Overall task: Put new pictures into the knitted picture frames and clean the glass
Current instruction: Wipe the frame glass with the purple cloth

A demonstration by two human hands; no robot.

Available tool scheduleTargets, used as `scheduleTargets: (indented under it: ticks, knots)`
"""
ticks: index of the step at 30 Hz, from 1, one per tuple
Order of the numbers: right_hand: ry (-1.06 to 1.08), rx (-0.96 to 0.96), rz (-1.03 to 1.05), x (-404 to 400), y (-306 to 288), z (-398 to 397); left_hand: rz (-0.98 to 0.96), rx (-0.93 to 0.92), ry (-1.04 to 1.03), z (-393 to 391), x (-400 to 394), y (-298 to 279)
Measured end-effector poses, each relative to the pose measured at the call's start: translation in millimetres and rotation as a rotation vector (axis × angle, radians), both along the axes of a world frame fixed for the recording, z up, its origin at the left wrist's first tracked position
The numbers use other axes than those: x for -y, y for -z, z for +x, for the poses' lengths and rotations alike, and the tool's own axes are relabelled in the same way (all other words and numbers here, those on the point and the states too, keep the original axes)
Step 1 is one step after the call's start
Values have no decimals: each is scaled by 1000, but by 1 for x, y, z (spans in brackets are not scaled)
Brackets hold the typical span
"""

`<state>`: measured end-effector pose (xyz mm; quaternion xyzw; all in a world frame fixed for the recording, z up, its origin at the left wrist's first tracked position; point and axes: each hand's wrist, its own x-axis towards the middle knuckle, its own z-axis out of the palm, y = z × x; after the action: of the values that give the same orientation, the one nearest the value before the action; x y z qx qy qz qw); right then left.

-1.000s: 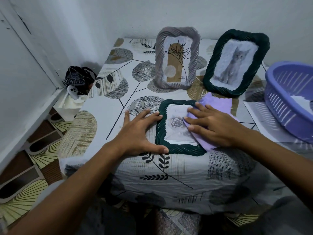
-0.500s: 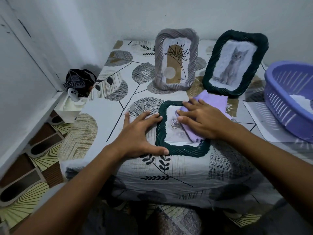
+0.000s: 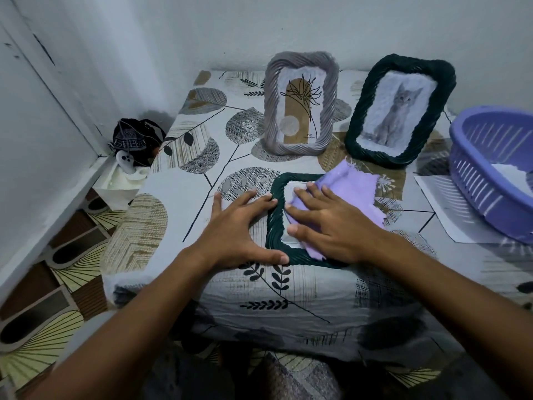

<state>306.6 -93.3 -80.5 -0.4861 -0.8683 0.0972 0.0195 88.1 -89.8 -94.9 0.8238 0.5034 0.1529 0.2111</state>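
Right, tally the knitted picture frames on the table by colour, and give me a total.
Dark green: 2, the flat frame under the hands and the standing cat frame.
Grey: 1, the standing frame with the plant drawing.
Total: 3 frames.

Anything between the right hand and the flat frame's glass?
Yes: the purple cloth, pressed flat under the right hand onto the flat dark green frame. Head view.
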Motion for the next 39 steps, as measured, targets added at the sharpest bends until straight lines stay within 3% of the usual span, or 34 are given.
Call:
scheduleTargets:
  ticks: [8, 18, 31, 39]
  knots:
    - [-92, -10, -18, 37, -5, 5, 14, -11, 12, 0, 0, 0]
    - [128, 113, 56, -37, 0, 7, 4, -26, 19, -2, -1, 2]
    - [-79, 16, -34, 32, -3, 24, 15, -45, 17, -2, -2, 2]
    - [111, 39, 25, -29, -6, 40, -3, -22, 29, -2, -1, 2]
